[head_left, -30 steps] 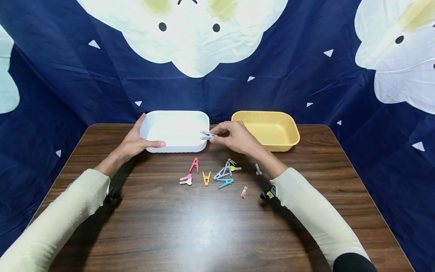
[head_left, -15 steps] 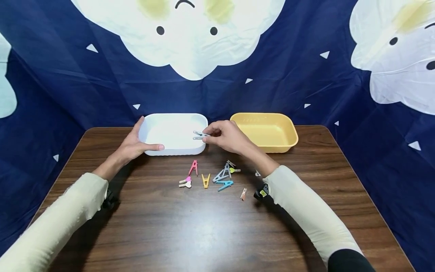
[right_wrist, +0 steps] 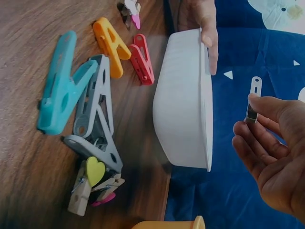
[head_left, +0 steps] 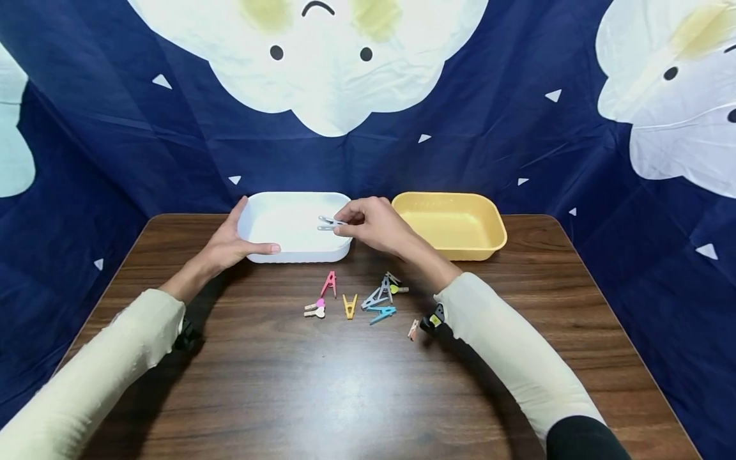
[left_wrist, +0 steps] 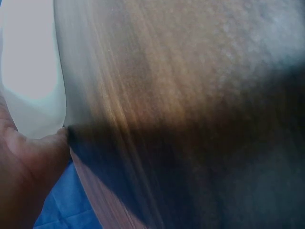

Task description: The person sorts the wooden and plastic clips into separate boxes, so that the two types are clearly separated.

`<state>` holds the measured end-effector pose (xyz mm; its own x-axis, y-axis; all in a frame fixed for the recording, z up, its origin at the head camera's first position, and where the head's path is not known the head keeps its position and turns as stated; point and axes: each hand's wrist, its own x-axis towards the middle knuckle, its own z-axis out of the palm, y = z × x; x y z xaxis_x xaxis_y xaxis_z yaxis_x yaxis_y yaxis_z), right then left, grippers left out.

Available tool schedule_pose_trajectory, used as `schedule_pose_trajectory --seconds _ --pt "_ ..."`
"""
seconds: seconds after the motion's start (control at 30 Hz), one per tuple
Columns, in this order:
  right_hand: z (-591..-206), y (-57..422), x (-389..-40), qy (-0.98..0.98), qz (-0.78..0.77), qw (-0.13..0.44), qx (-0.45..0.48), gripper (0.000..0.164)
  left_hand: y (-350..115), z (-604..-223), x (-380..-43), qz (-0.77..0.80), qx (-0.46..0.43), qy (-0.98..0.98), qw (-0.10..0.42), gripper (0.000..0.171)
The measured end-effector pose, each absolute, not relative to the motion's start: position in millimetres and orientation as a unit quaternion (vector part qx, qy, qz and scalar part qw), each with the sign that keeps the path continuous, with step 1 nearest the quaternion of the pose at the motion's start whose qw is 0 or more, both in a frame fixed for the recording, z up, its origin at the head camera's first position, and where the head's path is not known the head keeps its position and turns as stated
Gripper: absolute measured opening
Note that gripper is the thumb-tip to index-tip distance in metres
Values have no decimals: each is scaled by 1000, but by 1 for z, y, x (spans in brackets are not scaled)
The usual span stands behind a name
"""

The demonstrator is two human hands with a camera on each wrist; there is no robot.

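Observation:
Over the right end of the white plastic basin point(head_left: 305, 257), my right hand point(head_left: 376, 225) pinches a pale grey clothespin point(head_left: 326, 227) between thumb and fingers. The right wrist view shows this clothespin point(right_wrist: 256, 86) standing out past the fingertips. My left hand point(head_left: 227, 245) rests against the basin's left corner, its thumb straight along the front edge and its fingers along the left end. In the left wrist view, the thumb of the left hand point(left_wrist: 35, 160) touches the basin wall; the other fingers are mostly hidden.
In front of the basin lie a pink clothespin point(head_left: 329, 284), a yellow clothespin point(head_left: 349, 308), a blue clothespin point(head_left: 382, 313), grey clothespins point(head_left: 376, 297) and small wooden clips point(head_left: 314, 312). A yellow basin point(head_left: 460, 254) stands at the right. A blue curtain point(head_left: 368, 163) hangs behind the table.
My right hand has moved left with the grey clothespin, from the basin's right edge to further over its inside. My left hand stays at the basin's left corner.

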<state>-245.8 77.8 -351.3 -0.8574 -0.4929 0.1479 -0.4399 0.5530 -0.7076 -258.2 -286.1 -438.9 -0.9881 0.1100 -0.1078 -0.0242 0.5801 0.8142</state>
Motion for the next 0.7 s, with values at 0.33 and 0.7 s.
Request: schedule_pose_trajectory --seconds 0.33,0.7 --pt "-347 66 -255 885 -391 32 -250 22 -286 -437 -254 456 21 886 79 152" --pt "-353 53 -267 884 -402 47 -234 24 -286 -437 -253 459 25 885 78 153"
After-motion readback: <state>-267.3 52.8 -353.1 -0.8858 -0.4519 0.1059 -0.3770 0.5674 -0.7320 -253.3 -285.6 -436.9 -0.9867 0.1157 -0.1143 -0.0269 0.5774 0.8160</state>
